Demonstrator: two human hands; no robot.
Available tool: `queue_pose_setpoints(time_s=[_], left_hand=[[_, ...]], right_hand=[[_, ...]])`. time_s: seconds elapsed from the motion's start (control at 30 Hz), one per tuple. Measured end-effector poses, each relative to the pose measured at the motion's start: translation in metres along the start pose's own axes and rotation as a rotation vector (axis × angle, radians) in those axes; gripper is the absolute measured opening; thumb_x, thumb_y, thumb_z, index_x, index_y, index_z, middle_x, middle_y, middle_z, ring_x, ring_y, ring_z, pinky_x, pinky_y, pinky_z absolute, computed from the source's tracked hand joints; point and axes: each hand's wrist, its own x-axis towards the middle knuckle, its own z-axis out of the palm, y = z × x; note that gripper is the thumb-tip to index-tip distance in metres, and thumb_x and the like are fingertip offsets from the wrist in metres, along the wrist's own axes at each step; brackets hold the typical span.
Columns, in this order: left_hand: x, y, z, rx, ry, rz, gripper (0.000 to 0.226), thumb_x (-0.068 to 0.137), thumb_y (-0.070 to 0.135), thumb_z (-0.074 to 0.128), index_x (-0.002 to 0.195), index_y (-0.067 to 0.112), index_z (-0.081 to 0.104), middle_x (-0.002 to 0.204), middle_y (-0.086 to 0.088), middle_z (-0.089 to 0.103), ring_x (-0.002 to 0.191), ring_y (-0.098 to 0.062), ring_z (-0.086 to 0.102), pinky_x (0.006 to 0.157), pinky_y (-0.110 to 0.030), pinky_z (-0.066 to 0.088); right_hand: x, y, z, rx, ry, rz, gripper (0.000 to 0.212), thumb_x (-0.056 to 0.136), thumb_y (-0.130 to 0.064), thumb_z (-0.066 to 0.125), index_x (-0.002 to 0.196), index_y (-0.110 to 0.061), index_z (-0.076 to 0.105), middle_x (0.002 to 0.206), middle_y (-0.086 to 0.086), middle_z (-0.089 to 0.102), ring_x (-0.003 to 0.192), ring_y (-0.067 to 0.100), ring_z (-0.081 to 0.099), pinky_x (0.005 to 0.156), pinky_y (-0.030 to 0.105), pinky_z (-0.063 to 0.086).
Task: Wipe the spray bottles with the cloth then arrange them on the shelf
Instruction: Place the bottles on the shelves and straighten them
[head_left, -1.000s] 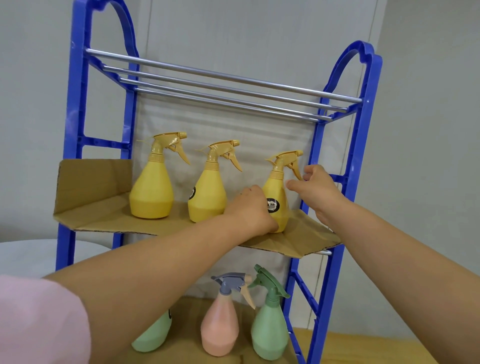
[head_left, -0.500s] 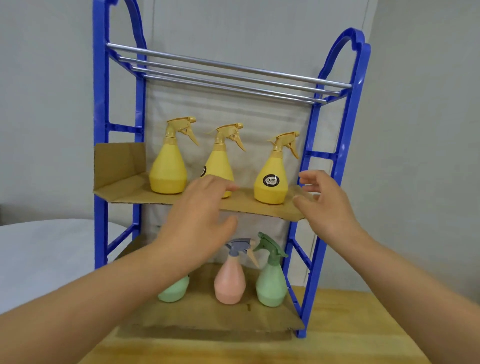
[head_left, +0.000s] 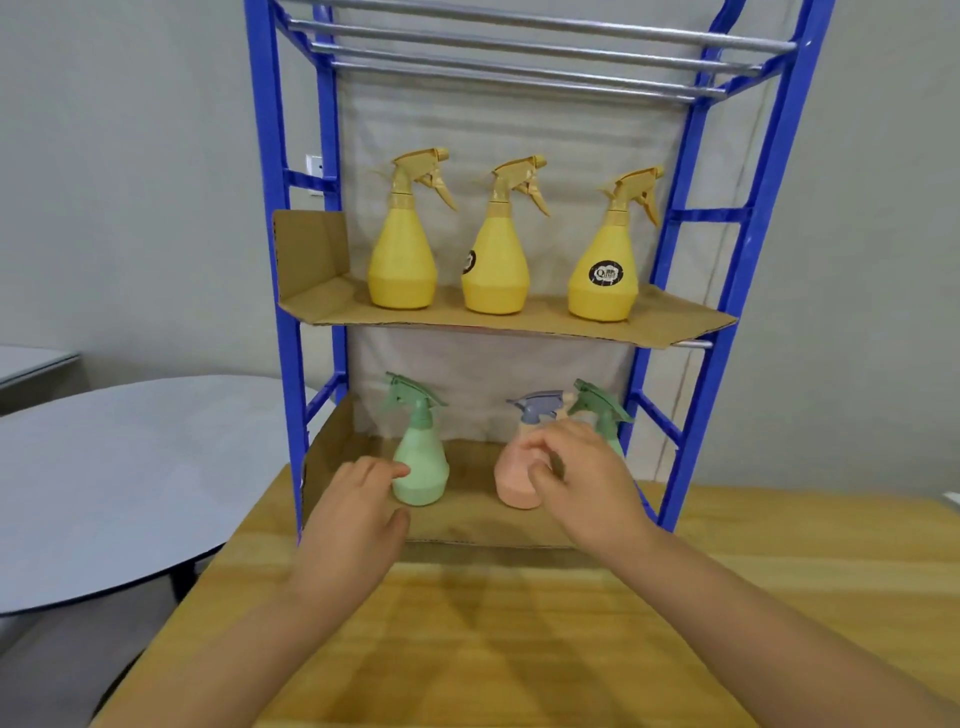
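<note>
Blue rack (head_left: 270, 156): three yellow bottles (head_left: 496, 275) stand evenly spaced on its middle tier (head_left: 675, 322); that row looks finished. On the bottom tier (head_left: 467, 525), the left hand (head_left: 353, 519) is spread, one fingertip touching the green bottle (head_left: 421, 467) but not closed round it, probably to shift it. The right hand (head_left: 582, 483) is curled before the pink bottle (head_left: 511, 483); I cannot tell whether it has hold. The second green bottle (head_left: 597, 405) crowds the pink one by the rack's right post. Open room lies toward the rack's left side.

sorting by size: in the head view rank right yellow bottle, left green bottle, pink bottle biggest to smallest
1. right yellow bottle, largest.
2. left green bottle and pink bottle look alike; right hand covers part of the pink one.
</note>
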Motion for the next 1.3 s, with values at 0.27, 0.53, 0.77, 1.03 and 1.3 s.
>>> queue_pose_setpoints(time_s=[0.27,0.53,0.77,1.03,1.3], left_hand=[[0.048,-0.016,0.029,0.054,-0.069,-0.066,0.054,0.082,0.023,0.063,0.131,0.012,0.044,0.123,-0.005,0.052,0.112,-0.021,0.048,0.093,-0.029,0.043],[0.072,-0.022,0.054,-0.009,-0.036,-0.137,0.056,0.084,0.033,0.065,0.13,0.008,0.043,0.123,-0.008,0.052,0.113,-0.022,0.049,0.091,-0.029,0.043],[0.073,-0.025,0.064,-0.056,-0.005,-0.132,0.053,0.084,0.034,0.065,0.127,0.01,0.045,0.119,-0.006,0.055,0.109,-0.021,0.053,0.091,-0.032,0.047],[0.068,-0.03,0.067,-0.028,-0.015,-0.122,0.063,0.078,0.038,0.07,0.13,0.017,0.041,0.121,-0.002,0.054,0.109,-0.019,0.053,0.09,-0.031,0.047],[0.067,-0.028,0.073,-0.025,-0.07,-0.175,0.074,0.066,0.054,0.071,0.125,0.022,0.042,0.119,0.0,0.05,0.111,-0.021,0.049,0.092,-0.036,0.043]], right_hand=[[0.056,-0.023,0.064,0.01,-0.154,0.053,0.024,0.091,-0.024,0.053,0.113,-0.022,0.064,0.118,-0.004,0.059,0.113,0.013,0.05,0.086,0.015,0.03],[0.107,-0.026,0.102,0.134,-0.19,0.167,0.048,0.095,-0.014,0.046,0.142,-0.012,0.038,0.146,0.009,0.037,0.135,0.023,0.037,0.108,0.026,0.029],[0.104,-0.018,0.115,0.253,-0.171,0.177,0.045,0.097,-0.005,0.038,0.139,-0.016,0.045,0.142,0.006,0.048,0.13,0.02,0.046,0.107,0.02,0.032],[0.102,-0.023,0.108,0.165,-0.143,0.126,0.043,0.093,0.001,0.04,0.133,-0.01,0.052,0.129,0.013,0.055,0.117,0.028,0.054,0.1,0.032,0.042],[0.111,-0.016,0.097,0.093,-0.113,0.07,0.037,0.089,0.005,0.042,0.116,-0.006,0.064,0.109,0.013,0.066,0.1,0.028,0.063,0.09,0.04,0.05]])
